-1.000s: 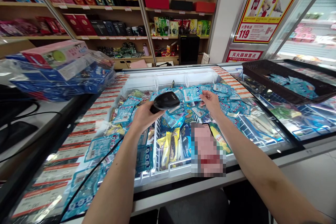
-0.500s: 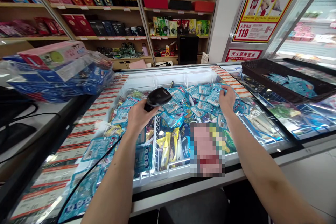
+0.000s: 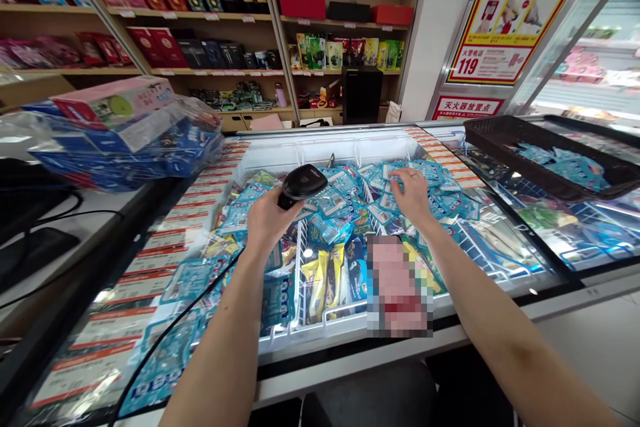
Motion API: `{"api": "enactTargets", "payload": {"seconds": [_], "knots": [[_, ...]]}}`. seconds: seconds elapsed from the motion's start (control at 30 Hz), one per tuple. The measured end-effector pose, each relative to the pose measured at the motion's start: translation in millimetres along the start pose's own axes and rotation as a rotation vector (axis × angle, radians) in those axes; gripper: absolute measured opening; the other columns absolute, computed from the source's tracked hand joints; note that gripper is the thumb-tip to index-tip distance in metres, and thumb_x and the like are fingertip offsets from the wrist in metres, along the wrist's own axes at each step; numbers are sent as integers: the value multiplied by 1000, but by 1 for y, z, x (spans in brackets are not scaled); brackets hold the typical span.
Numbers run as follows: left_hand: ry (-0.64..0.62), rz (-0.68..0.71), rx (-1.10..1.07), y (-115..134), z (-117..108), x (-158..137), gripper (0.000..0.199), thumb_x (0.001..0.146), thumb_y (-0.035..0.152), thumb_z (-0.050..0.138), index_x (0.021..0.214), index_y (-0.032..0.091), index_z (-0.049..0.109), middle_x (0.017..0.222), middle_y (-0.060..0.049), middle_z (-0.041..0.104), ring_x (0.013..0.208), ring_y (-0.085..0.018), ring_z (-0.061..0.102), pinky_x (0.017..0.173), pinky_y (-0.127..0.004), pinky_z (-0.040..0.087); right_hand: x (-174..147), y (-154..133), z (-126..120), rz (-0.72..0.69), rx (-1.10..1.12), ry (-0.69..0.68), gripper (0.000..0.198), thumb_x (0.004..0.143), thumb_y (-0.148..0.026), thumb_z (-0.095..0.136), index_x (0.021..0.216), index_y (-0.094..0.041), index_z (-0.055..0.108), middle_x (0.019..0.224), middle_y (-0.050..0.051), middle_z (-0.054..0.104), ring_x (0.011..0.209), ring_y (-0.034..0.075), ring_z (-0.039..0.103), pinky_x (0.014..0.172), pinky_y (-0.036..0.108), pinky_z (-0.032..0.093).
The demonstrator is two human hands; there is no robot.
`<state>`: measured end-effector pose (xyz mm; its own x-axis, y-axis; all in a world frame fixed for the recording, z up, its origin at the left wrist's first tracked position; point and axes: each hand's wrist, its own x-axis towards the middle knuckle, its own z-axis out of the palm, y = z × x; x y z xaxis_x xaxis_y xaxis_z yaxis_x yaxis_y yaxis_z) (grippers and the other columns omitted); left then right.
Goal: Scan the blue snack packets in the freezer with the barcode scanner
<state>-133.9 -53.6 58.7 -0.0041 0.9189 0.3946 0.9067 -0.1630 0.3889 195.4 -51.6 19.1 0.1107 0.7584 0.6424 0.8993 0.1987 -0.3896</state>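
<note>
On my far left there's a stack of boxes (image 3: 135,140) in clear plastic. Next over, I've got my left hand (image 3: 267,217) wrapped around a black scanner (image 3: 306,181), up over the blue packets (image 3: 333,201) heaped in the freezer (image 3: 325,145)'s wire baskets. Yellow packs (image 3: 320,283) sit nearer me, then some pixelated pink thing, (image 3: 397,280) no clue what. My right hand (image 3: 413,195) is well apart from the left, fingertips at more blue packets; can't tell if they're pinching one. Far right: a brown basket (image 3: 617,188) with similar packets inside.
</note>
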Motion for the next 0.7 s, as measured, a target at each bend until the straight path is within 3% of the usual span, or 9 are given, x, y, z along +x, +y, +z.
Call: {"api": "enactTargets", "payload": {"seconds": [0.1,0.23,0.47,0.6,0.7], "knots": [[10,-12,-15,-1,-1,0,49,75,63,54,95,22,70,84,-6,71,76,-25,64,57,-28,35,-1,-15,8,-134,161,-147,29,92,-25,45,113,-20,65,111,9,67,108,25,55,99,41,37],[10,-8,-45,-3,-2,-1,50,74,64,54,94,21,70,83,-7,71,74,-25,64,56,-27,36,-2,-35,16,-200,270,-293,33,93,-25,45,121,-22,62,114,7,67,109,23,57,100,40,39],[22,-21,-60,-4,-2,-1,49,74,63,55,92,20,69,83,-7,71,73,-24,63,56,-28,35,0,-51,31,-415,263,-535,61,85,1,38,136,-31,52,142,4,50,125,23,47,103,47,35],[19,-15,-69,-4,-2,-1,47,74,62,56,89,20,69,82,-7,70,73,-25,63,56,-28,35,-1,-56,33,-429,172,-587,53,88,-5,42,128,-35,59,146,1,46,125,26,45,101,52,33],[18,-18,-62,-3,-3,-2,45,74,61,56,89,20,69,81,-7,70,74,-25,63,57,-28,35,-3,-58,32,-418,141,-569,39,90,-16,49,120,-33,65,139,3,53,123,27,48,101,52,33]]}}
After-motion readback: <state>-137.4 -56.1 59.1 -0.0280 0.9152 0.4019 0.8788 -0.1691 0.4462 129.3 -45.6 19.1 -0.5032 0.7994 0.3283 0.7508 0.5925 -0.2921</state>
